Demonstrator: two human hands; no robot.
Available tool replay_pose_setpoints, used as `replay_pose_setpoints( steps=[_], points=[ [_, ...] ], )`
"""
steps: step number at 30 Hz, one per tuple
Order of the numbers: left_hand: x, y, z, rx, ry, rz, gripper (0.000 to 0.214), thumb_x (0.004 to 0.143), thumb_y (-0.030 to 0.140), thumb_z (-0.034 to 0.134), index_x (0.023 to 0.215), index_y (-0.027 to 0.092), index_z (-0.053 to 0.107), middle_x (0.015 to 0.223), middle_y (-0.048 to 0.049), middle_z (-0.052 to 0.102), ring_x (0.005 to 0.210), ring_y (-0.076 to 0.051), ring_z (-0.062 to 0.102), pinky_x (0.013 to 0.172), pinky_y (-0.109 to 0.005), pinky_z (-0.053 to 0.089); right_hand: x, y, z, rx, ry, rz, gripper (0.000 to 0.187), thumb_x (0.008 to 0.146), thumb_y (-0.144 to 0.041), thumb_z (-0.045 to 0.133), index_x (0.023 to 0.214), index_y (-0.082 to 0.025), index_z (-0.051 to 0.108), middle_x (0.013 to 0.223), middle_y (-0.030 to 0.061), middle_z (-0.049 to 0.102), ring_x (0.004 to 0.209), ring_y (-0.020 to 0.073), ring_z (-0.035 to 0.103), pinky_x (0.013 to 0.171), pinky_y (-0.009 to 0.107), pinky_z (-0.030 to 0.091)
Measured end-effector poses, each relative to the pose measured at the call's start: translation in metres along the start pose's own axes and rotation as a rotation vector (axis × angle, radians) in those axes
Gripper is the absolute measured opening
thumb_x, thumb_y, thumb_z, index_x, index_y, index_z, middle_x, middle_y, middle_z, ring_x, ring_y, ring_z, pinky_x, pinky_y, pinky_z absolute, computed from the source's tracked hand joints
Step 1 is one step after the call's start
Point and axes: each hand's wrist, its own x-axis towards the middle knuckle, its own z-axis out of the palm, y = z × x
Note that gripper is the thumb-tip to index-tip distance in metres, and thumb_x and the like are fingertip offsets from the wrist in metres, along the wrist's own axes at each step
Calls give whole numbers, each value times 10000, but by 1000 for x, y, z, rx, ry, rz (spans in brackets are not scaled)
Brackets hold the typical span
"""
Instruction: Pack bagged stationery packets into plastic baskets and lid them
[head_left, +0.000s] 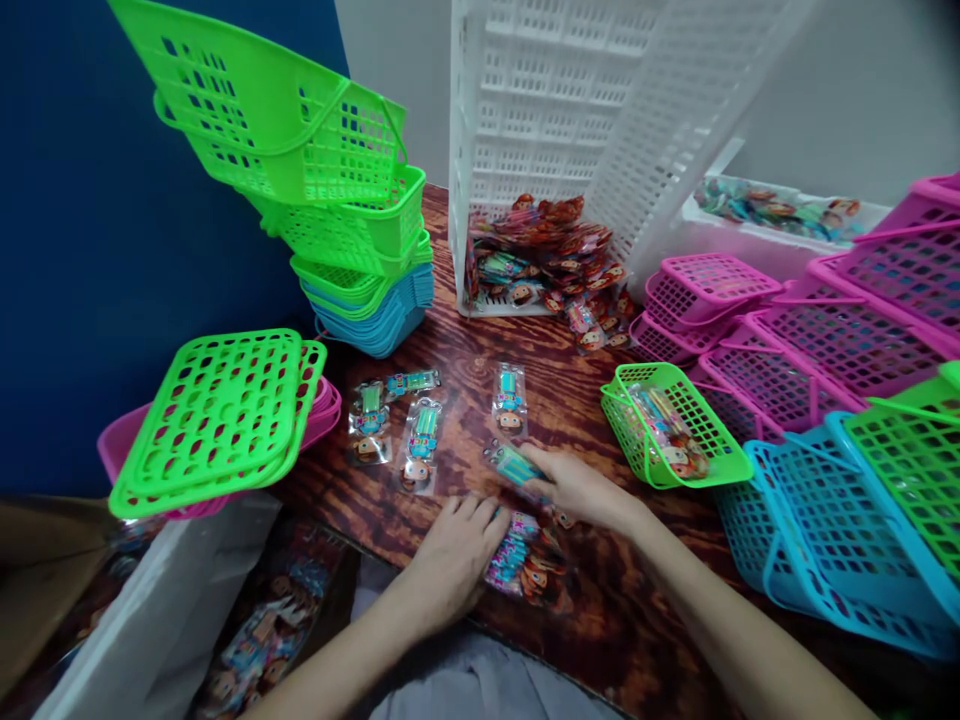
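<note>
My right hand [566,482] pinches a small clear packet [511,464] with green and blue contents and a cartoon-figure card, held just over the wooden table. My left hand [461,545] lies palm down at the table's near edge, fingers stretched out. Its fingertips are beside a pile of packets [525,565] with pink and blue contents and red-haired figures; its thumb is hidden. Farther out, a single packet [510,398] lies flat. To its left are a packet [421,445], another upright one [370,422], and a sideways one [412,382].
A green basket [619,440] with packets stands right, beside pink baskets [780,370] and blue baskets [802,530]. Packets spill from a white crate [469,160] at the back. Stacked green baskets [277,130] lean at left, near green lids [217,410]. An open box [172,590] holds packets below.
</note>
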Motion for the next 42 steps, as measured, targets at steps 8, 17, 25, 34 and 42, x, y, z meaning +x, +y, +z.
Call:
replay_pose_setpoints(
  steps=[8,17,25,34,42],
  points=[
    [-6,-1,12,12,150,26,706,716,104,572,1402,177,421,1570,-142,264,1490,-314,80,1201,-511,88,2,-12,34,-439,-25,-46,212,962,-206,449,1132,-234,572,1058,68,708,947,207,668,758,262,412],
    [-10,-2,13,44,201,20,717,730,124,645,1406,216,423,1630,-152,-160,1497,-383,-92,1173,-609,-41,-22,-6,29,-88,-18,47,369,868,-224,583,1236,-224,555,1108,62,707,992,232,657,807,290,448],
    [2,-6,7,133,126,136,558,765,196,632,1298,136,482,1628,-227,-14,1495,-387,-91,1156,-641,-89,-31,-10,39,-151,14,5,388,870,-95,452,1190,-222,631,1174,78,702,1083,221,636,925,305,436],
    [11,-20,6,95,-48,166,741,657,71,564,1377,187,438,1455,-187,430,1345,-363,411,1118,-534,327,-41,10,5,281,133,-35,306,885,-378,611,1124,-214,708,1097,37,740,997,209,677,883,301,500],
    [40,-26,-17,-811,152,-243,510,645,311,755,1125,195,627,1039,-62,711,937,-271,678,850,-351,540,-97,75,-36,-492,904,330,329,964,-333,487,1155,-121,651,1059,163,699,1055,323,600,933,478,432]
  ],
)
